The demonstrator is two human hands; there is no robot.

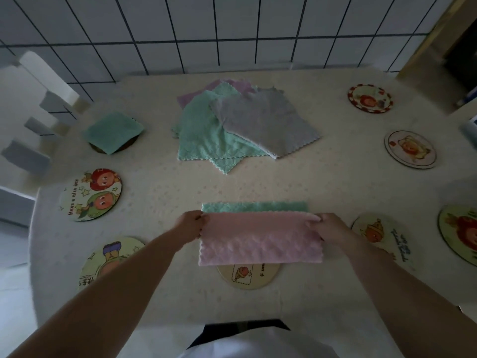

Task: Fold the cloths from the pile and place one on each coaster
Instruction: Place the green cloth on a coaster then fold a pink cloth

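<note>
Two bare arms reach over a pale surface (322, 182). The left hand (189, 227) and right hand (333, 228) each pinch an upper corner of a pink cloth (260, 239), with a green layer showing just behind its top edge. Its lower edge overlaps a coaster (249, 276). Farther back lies a pile of cloths (240, 122). A folded green cloth (112, 131) sits on a far-left coaster.

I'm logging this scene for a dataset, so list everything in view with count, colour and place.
table: one, cream cover, fills the view
pile: several cloths, green, grey, pink, far centre
folded cloth: one, green, on far-left coaster
held cloth: one, pink over green, near centre
bare coasters: eight, cartoon prints, around the table edge
chair: one, white, far left
wall: white tiles, behind
left hand: grips cloth's left edge
right hand: grips cloth's right edge
</note>
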